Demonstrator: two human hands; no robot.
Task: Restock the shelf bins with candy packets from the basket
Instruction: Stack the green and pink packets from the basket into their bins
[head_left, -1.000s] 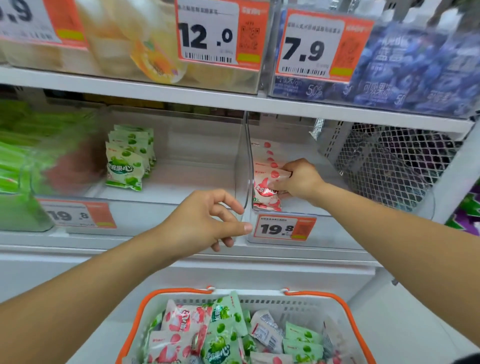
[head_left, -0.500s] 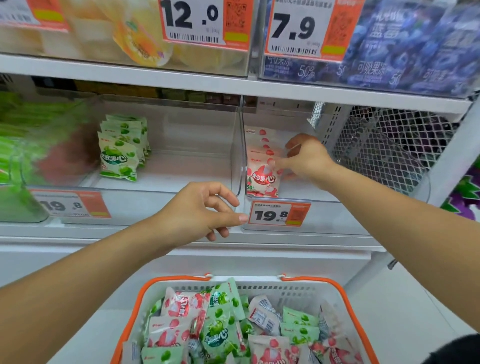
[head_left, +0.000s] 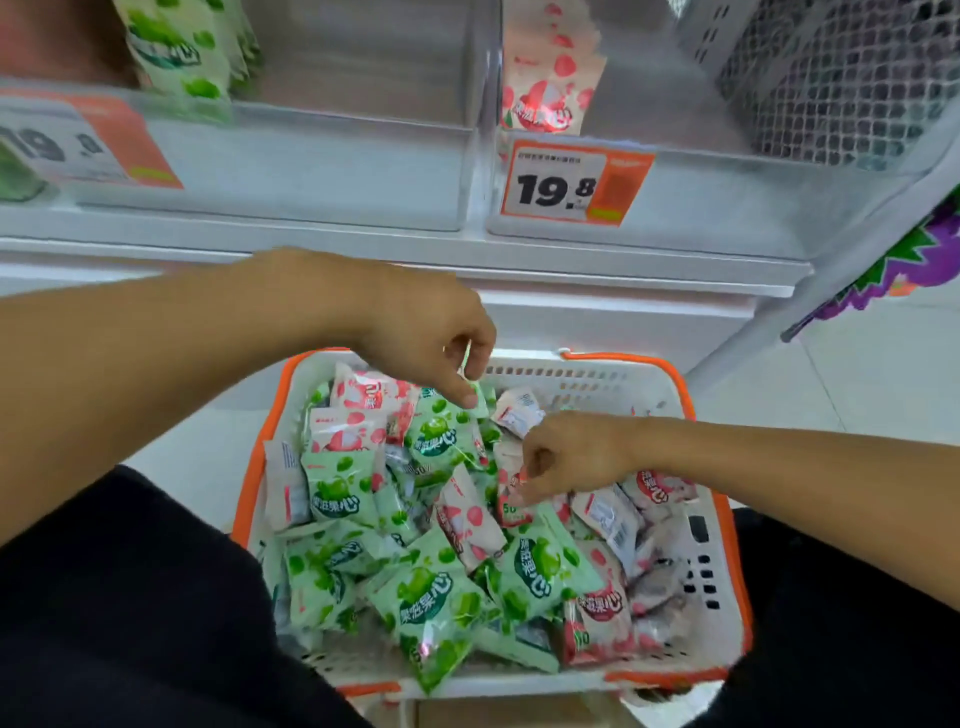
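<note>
A white basket (head_left: 571, 382) with an orange rim sits low in front of me, filled with several green and pink candy packets. My left hand (head_left: 431, 343) reaches into its far side and pinches the top edge of a green candy packet (head_left: 439, 434). My right hand (head_left: 571, 457) is curled over the middle of the pile, and its fingertips pinch a pink candy packet (head_left: 511, 506). On the shelf above, the left clear bin (head_left: 363, 140) holds green packets (head_left: 182, 57) and the right clear bin (head_left: 675, 171) holds a row of pink packets (head_left: 550, 88).
Orange 19.8 price tags hang on the bin fronts, one on the right bin (head_left: 574, 182) and one at the far left (head_left: 78, 140). A wire mesh panel (head_left: 841, 83) closes the shelf's right end. White floor lies to the right of the basket. My dark trousers frame the basket's sides.
Both hands have dropped from the shelf into the basket; the right hand let go of the pink packets in the bin. The view has tilted down towards the basket.
</note>
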